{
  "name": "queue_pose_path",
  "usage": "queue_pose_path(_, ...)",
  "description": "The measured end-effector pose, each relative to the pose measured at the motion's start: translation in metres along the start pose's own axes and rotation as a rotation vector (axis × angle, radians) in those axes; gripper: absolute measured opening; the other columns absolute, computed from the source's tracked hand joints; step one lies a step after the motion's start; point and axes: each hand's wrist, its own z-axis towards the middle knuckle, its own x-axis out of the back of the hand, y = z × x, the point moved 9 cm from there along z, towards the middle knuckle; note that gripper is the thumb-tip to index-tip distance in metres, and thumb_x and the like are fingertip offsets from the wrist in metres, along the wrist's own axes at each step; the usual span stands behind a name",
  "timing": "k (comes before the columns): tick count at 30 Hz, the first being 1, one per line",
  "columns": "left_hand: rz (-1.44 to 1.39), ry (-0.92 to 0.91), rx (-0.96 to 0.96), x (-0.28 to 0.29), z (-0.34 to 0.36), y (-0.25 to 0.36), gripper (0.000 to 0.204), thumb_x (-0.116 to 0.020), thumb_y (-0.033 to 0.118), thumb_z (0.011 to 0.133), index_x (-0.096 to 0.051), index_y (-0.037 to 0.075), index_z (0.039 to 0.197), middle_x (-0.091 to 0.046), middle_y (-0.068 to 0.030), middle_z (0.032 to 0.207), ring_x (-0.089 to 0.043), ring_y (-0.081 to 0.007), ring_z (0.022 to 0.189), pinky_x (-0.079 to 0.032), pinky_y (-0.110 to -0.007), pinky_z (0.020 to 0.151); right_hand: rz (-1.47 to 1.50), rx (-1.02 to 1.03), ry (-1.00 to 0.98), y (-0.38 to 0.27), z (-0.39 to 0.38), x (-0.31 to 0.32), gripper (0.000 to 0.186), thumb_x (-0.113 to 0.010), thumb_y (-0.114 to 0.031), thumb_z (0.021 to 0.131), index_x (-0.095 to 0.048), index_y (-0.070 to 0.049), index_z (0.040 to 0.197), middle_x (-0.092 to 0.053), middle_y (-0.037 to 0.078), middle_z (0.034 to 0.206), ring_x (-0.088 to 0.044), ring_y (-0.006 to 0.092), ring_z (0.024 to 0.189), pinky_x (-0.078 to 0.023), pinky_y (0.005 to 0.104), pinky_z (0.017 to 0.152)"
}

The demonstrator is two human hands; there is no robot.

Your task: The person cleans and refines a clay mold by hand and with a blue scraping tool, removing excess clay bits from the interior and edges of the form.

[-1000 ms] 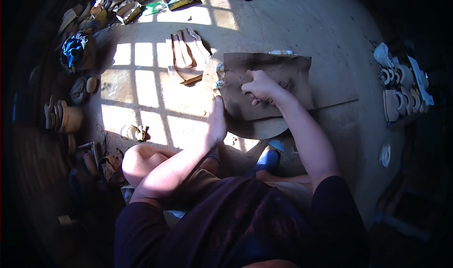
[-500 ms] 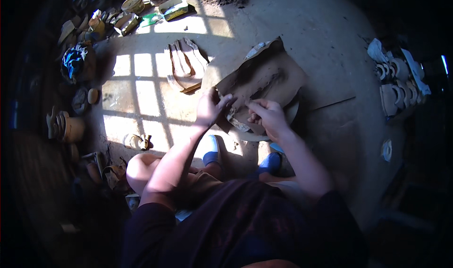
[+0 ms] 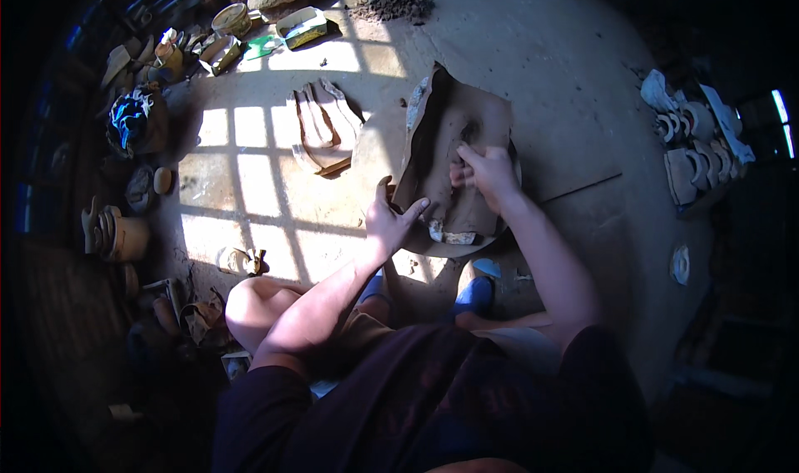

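While the brown clay slab [image 3: 476, 213] lies across the round board [image 3: 491, 242], turned counterclockwise since half a second ago, the left hand [image 3: 387, 227] is open at its left edge, thumb spread; the right hand [image 3: 491, 178] bends over it, any grip unclear.

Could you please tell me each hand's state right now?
Left hand: open, beside the brown sheet.
Right hand: blurred, partly curled over the sheet; grip cannot be told.
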Motion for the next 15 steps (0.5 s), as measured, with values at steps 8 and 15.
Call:
queue_pose_path(8, 0.093, -0.111, -0.281, -0.008, -0.025, 0.036, 0.085, -0.092, 0.036, 0.08, -0.053, -0.004, 0.143, -0.064, -0.024, 0.13, -0.064, -0.038, 0.123, -0.052, -0.044, 0.105, -0.668, 0.338, 0.06, -0.055, 0.129, -0.034, 0.029, -0.073, -0.017, 0.088, -0.076, 0.005, 0.107, -0.076, 0.016, 0.084, -0.075, 0.0242, 0.074, -0.06, 0.038, 0.066)
queue_pose_path(15, 0.039, -0.055, -0.353, -0.02, -0.028, 0.025, 0.073, -0.089, 0.027, 0.083, -0.055, -0.002, 0.141, -0.058, -0.0259, 0.134, -0.059, -0.0441, 0.124, -0.049, -0.047, 0.107, -1.828, 0.585, -0.4, -0.051, 0.147, -0.137, 0.024, -0.065, -0.004, 0.071, -0.078, 0.006, 0.088, -0.073, 0.029, 0.089, -0.073, 0.0459, 0.084, -0.059, 0.0494, 0.075)
